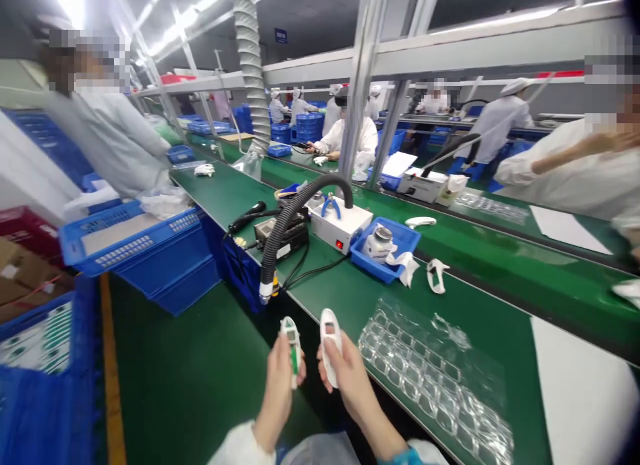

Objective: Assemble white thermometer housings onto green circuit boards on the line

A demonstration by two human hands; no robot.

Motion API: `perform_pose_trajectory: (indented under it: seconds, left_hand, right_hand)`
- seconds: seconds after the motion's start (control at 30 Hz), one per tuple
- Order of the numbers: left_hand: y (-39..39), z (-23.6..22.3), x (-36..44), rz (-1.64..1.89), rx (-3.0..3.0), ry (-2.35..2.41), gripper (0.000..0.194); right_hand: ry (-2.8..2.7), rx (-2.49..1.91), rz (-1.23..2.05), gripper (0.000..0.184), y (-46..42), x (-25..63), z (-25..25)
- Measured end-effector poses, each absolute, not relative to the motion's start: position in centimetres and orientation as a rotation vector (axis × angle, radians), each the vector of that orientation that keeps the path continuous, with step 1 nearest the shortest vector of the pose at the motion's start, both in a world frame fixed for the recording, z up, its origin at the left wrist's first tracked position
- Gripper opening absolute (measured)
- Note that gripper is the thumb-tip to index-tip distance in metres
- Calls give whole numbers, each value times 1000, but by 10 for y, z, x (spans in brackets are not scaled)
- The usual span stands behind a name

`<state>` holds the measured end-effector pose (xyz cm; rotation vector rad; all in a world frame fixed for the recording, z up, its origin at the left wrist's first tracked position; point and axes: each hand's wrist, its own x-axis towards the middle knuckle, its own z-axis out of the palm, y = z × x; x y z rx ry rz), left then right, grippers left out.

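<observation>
My left hand is closed round a white plastic housing half with a green circuit board showing inside it. In my right hand is a white oval housing cover with a small rectangular window near its top, the thumb pressed on its face. Both parts are held upright, side by side and apart, in front of the bench edge. To the right on the green bench lies a clear plastic blister tray. Another white housing part lies beyond it.
A black flexible hose arches over the bench edge from behind a white box with a red switch. Beside it sits a blue bin with a metal-topped bottle. Blue crates stand left. A white sheet lies right. Co-workers sit around.
</observation>
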<state>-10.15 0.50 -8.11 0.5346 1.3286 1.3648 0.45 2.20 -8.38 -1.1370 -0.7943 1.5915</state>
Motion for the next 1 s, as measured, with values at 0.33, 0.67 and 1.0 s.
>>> perform_pose_trajectory:
  seconds: [0.33,0.67,1.0]
  left_hand:
    - [43,-88,-203,1672,239,1338,55]
    - [49,-92,-174,1640,197,1258,52]
    - [36,-93,-192,1612,200,1278,54]
  right_hand:
    - [-817,-1096,1999,44,75,-126,-82]
    - [-767,-1144,1924,38,70,-95,-83]
    - [-762,-1126,1947,42,59,-107,-78]
